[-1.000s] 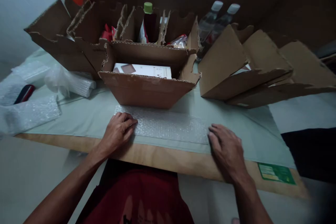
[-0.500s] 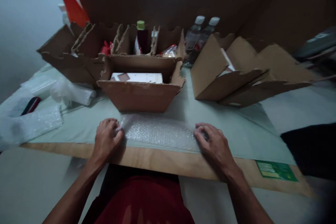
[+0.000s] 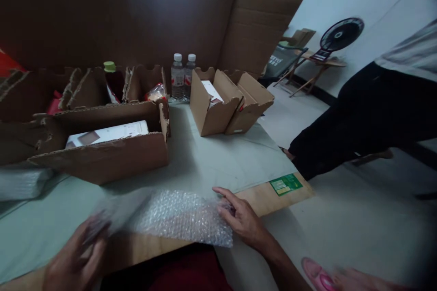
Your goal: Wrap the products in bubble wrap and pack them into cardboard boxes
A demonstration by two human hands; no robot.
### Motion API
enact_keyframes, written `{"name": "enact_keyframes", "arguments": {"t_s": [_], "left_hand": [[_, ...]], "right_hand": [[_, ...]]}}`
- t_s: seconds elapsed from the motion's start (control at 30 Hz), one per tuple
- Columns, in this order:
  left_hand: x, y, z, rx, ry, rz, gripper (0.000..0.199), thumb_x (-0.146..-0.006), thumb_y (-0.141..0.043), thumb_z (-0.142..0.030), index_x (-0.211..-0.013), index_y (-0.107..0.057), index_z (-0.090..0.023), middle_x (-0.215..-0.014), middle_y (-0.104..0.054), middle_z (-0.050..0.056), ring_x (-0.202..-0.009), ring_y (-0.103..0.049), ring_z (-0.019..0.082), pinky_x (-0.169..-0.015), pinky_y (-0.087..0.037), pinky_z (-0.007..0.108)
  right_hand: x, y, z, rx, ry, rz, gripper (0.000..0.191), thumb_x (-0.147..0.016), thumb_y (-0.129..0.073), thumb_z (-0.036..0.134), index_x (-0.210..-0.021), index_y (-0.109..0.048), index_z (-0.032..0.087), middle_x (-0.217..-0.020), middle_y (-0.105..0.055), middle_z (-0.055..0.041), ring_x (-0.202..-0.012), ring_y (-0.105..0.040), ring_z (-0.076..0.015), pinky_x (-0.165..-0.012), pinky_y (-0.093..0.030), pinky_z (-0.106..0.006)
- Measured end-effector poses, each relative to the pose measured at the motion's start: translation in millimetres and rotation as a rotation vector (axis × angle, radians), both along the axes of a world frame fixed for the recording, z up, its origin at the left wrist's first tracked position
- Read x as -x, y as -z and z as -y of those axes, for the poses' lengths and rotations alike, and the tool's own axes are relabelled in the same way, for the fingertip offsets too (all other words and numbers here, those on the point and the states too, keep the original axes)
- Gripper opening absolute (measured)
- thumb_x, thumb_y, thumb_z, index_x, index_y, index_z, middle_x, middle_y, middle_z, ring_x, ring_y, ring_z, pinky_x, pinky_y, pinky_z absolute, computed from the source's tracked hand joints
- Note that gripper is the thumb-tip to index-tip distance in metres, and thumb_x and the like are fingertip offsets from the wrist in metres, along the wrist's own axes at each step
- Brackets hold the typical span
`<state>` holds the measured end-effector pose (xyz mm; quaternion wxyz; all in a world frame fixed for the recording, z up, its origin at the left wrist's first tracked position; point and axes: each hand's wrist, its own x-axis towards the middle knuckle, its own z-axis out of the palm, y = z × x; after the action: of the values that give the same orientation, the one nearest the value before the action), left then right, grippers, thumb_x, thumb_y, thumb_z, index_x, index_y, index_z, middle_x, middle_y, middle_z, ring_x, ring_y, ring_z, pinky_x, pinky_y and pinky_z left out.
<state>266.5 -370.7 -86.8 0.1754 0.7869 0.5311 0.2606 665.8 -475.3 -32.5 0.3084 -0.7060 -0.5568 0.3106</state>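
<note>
A sheet of clear bubble wrap (image 3: 180,216) stretches between my hands over the table's front edge. My left hand (image 3: 77,254), smeared by motion, has its fingers closed on the wrap's left end, which is slightly raised. At the right end, my right hand (image 3: 241,218) pinches the wrap, with the index finger reaching out above it. Just behind the wrap stands an open cardboard box (image 3: 116,159) with a white box (image 3: 109,134) inside.
Several cardboard bins stand behind, one holding a dark bottle with a green cap (image 3: 109,67). Two water bottles (image 3: 177,77) stand beside two more bins (image 3: 215,109). A person in black trousers (image 3: 355,109) is at the right. A pink object (image 3: 317,275) and a blurred limb show lower right.
The view has swung to the right, bringing a fan and a person into sight. The wrap's left end has lifted with my left hand; both hands stay at its ends.
</note>
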Motion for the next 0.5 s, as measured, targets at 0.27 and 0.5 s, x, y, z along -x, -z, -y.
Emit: {"name": "enact_keyframes", "arguments": {"t_s": [0.27, 0.5], "left_hand": [[-196, -92.2, -56, -0.585, 0.489, -0.014, 0.055, -0.091, -0.046, -0.004, -0.145, -0.051, -0.016, -0.100, -0.073, 0.010, -0.087, -0.068, 0.024, -0.078, -0.057, 0.038], [-196, -69.8, -40, -0.440, 0.497, -0.034, 0.075, -0.085, -0.052, 0.000, -0.155, -0.037, -0.022, -0.150, -0.054, 0.017, -0.144, -0.046, 0.035, -0.112, -0.045, 0.058]], "right_hand": [[-26, 22.2, 44, -0.040, 0.431, -0.241, 0.060, -0.086, -0.068, 0.049, -0.135, -0.060, 0.016, -0.100, -0.077, -0.0115, -0.087, -0.074, -0.0243, -0.077, -0.062, -0.035], [-1, 26.8, 48, 0.018, 0.471, -0.505, 0.093, -0.087, -0.070, 0.055, -0.161, -0.028, 0.018, -0.082, -0.071, -0.0033, -0.062, -0.060, -0.0174, -0.053, -0.055, -0.029]]}}
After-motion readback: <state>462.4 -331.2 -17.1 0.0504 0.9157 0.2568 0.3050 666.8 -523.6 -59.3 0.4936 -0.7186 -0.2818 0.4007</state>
